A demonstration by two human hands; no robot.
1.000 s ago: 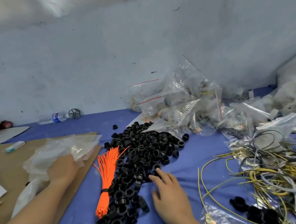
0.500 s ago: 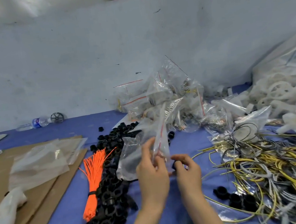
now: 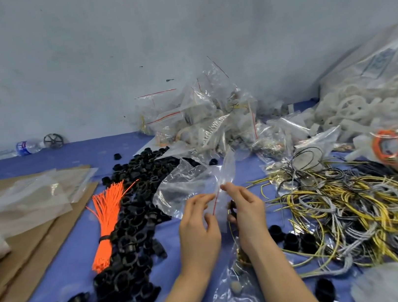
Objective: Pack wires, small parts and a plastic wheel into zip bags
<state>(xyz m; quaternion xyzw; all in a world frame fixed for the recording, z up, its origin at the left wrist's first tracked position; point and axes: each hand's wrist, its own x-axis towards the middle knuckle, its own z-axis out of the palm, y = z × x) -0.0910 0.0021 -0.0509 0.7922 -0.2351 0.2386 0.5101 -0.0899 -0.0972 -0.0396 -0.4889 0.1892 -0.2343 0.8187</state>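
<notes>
A clear zip bag (image 3: pixel 192 185) with a red seal line is held up above the blue table (image 3: pixel 63 272). My left hand (image 3: pixel 198 228) and my right hand (image 3: pixel 246 208) both pinch its mouth, close together. A small black part shows in my right palm. To the left runs a long heap of black ring parts (image 3: pixel 132 228) with a tied bundle of orange wires (image 3: pixel 107 224) beside it. A tangle of yellow, grey and black wires (image 3: pixel 343 206) lies on the right. White plastic wheels (image 3: pixel 356 106) are heaped at the far right.
Filled zip bags (image 3: pixel 204 121) are piled by the wall. Empty bags (image 3: pixel 24 200) rest on cardboard (image 3: pixel 17 258) at the left. A water bottle (image 3: pixel 25 147) and a black wheel (image 3: pixel 53 140) lie by the wall. Another bag (image 3: pixel 237 292) lies between my forearms.
A second ago my left hand lay on the empty bags and my right hand on the black parts. Both hands have since come together holding a zip bag up by its mouth.
</notes>
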